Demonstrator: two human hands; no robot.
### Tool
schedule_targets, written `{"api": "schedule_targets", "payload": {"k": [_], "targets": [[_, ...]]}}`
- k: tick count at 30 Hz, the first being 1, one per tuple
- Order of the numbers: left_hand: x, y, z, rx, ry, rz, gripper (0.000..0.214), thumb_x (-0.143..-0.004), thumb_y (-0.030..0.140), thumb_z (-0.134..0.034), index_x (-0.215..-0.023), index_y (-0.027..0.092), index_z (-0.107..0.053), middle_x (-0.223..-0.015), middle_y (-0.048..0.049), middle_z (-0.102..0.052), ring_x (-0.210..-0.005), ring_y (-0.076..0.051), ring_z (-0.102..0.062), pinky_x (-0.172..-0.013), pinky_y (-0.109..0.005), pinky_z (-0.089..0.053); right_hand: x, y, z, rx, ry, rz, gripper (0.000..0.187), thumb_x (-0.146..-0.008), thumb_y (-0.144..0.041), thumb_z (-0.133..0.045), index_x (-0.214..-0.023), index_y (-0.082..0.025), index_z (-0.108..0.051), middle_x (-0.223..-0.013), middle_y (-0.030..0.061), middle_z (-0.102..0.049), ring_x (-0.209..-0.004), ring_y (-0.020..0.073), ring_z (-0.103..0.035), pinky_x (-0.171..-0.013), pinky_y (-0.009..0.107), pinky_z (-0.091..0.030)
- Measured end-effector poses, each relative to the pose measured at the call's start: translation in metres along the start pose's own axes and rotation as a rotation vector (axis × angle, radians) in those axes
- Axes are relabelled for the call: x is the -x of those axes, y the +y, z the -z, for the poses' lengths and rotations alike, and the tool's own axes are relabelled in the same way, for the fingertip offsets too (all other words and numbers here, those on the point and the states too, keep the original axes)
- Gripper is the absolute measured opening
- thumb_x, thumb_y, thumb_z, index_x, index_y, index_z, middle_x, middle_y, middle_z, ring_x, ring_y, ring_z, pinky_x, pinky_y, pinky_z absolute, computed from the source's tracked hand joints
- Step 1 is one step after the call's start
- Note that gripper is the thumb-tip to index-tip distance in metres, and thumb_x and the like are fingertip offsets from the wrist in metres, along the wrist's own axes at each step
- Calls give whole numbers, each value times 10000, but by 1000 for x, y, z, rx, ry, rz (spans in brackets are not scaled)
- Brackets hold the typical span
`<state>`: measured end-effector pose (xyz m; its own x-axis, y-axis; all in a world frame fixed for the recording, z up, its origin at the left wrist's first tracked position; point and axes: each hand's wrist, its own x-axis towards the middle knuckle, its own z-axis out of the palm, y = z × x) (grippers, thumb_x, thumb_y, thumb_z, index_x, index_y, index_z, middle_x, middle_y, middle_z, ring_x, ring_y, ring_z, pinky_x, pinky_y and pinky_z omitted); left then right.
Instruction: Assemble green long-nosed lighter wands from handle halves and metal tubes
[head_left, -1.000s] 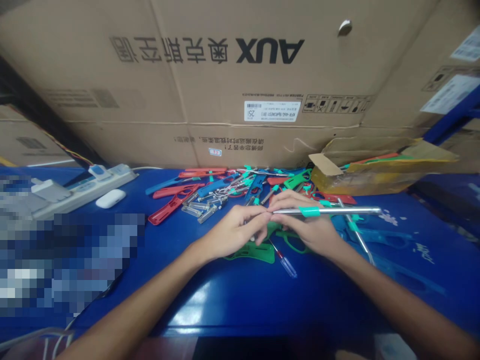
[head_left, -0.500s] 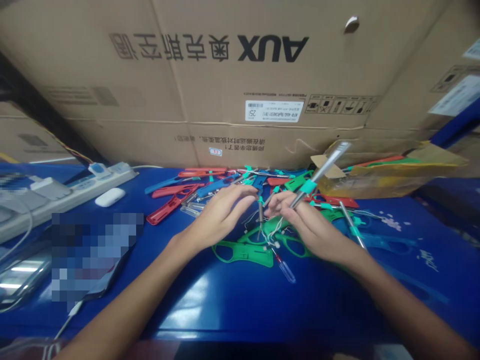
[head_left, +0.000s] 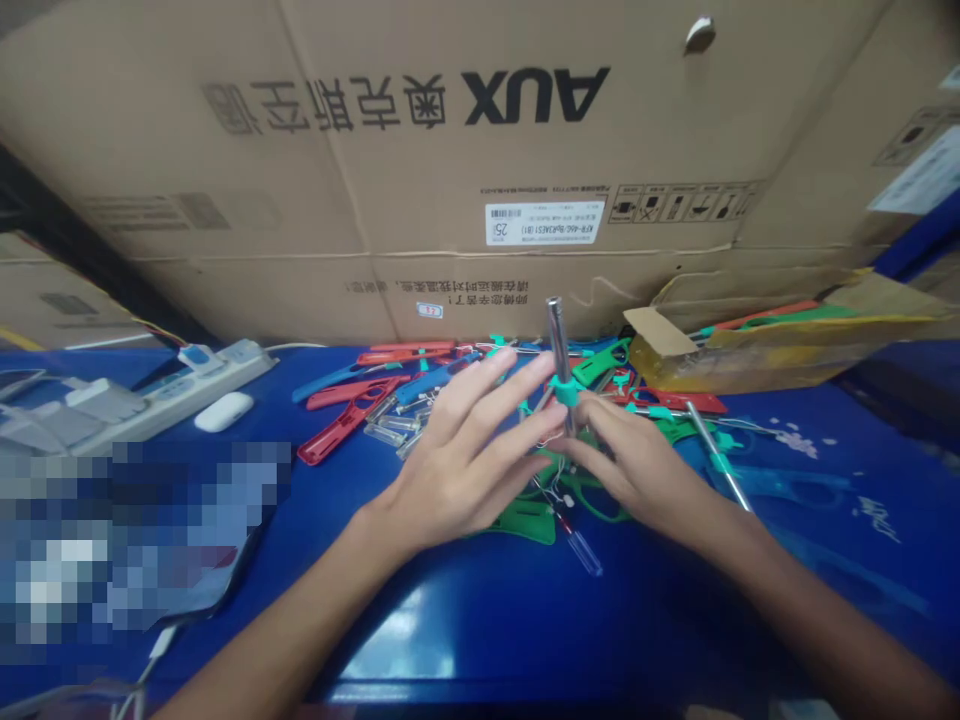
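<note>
My right hand (head_left: pixel 641 465) pinches a shiny metal tube with a teal collar (head_left: pixel 557 335), which stands nearly upright above the pile. My left hand (head_left: pixel 461 455) is beside it, fingers stretched and apart, with fingertips close to the collar; I cannot tell whether they touch it. Thin white wires (head_left: pixel 555 490) hang below the hands. Under my left hand lies a green plastic handle shell (head_left: pixel 531 523), partly covered. A small clear plastic piece with a red part (head_left: pixel 583 552) rests in front of it. Another metal tube (head_left: pixel 718 455) lies right of my right hand.
Red shells (head_left: pixel 330 437), blue shells (head_left: pixel 330 378) and clear pieces (head_left: pixel 388 432) are heaped behind my hands. An open carton (head_left: pixel 750 362) holds more parts at right. A power strip (head_left: pixel 180 390), white case (head_left: pixel 223 411) and blurred-out device stand left. A large cardboard box (head_left: pixel 420 180) walls the back.
The metal tube has swung from a rightward slant to nearly upright and moved left with my right hand. My left hand has come right, up to it, and its fingers have spread.
</note>
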<state>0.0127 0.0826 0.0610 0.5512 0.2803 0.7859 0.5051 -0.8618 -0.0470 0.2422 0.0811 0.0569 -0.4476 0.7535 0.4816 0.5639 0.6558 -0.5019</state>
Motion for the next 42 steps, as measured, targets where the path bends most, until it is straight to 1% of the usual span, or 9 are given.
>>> {"api": "schedule_targets", "payload": {"k": [5,9,12,15,18,21,28,35,42], "targets": [[-4,-3,3,136,23,75,498,-962,112,-583,-1427,242,-461,-1521,-120,-511,-1441,-293,-439,-1149,-557,-399,1,-7,6,-208,376,-123,93,-1002,-333,-581,-958,-255,-609,-989,12,-740,-881,172,-707,-798,317,-550],[-3,-7,-2,290,-230,155,388,-1009,170,-538,-1391,221,-498,-1364,-95,-639,-1307,-243,-559,-1104,-486,-449,-2,-6,15,-389,517,-182,181,-1016,-404,-539,-903,-264,-537,-840,-4,-728,-772,173,-718,-764,339,-576],[2,-2,-16,316,-375,174,473,-1017,224,-551,-1471,186,-426,-1437,-116,-588,-1350,-244,-514,-1125,-473,-429,-4,-7,17,-453,476,-250,244,-990,-485,-560,-880,-275,-503,-663,-19,-692,-642,187,-698,-668,343,-570],[8,5,-29,325,-422,157,504,-1015,279,-575,-1481,168,-418,-1445,-123,-585,-1382,-241,-485,-1134,-465,-411,-4,-10,13,-539,414,-270,269,-958,-532,-591,-889,-284,-516,-612,-18,-681,-606,205,-695,-598,345,-551],[10,5,-35,320,-395,119,267,-1049,246,-509,-1293,176,-592,-1251,-76,-710,-1253,-206,-584,-1098,-437,-409,-1,-14,7,-536,395,-269,266,-952,-532,-599,-891,-283,-525,-628,-9,-692,-625,213,-703,-575,342,-540],[9,-1,-32,306,-317,133,216,-1062,201,-464,-1134,193,-667,-1102,-52,-750,-1107,-190,-636,-1014,-407,-431,0,-17,5,-467,382,-248,243,-958,-506,-598,-881,-281,-550,-645,-2,-705,-620,210,-699,-591,344,-551],[5,-13,-18,197,-188,162,221,-1058,207,-476,-1153,205,-676,-1093,-36,-756,-1037,-210,-591,-948,-409,-407,1,-18,2,-323,294,-194,185,-921,-378,-657,-790,-248,-658,-630,-19,-715,-532,161,-661,-530,283,-521],[3,-10,-17,127,-241,163,234,-1053,213,-478,-1130,201,-698,-1022,-44,-736,-951,-217,-531,-906,-395,-400,3,-16,-1,-329,335,-143,125,-931,-317,-649,-824,-256,-674,-724,-26,-746,-621,150,-701,-606,263,-540],[3,-3,-16,164,-225,125,225,-1054,243,-481,-1105,194,-695,-959,-46,-725,-935,-211,-531,-913,-392,-413,1,-13,-6,-199,367,-237,249,-910,-402,-653,-744,-218,-632,-504,-52,-604,-449,113,-535,-451,235,-396]]}}
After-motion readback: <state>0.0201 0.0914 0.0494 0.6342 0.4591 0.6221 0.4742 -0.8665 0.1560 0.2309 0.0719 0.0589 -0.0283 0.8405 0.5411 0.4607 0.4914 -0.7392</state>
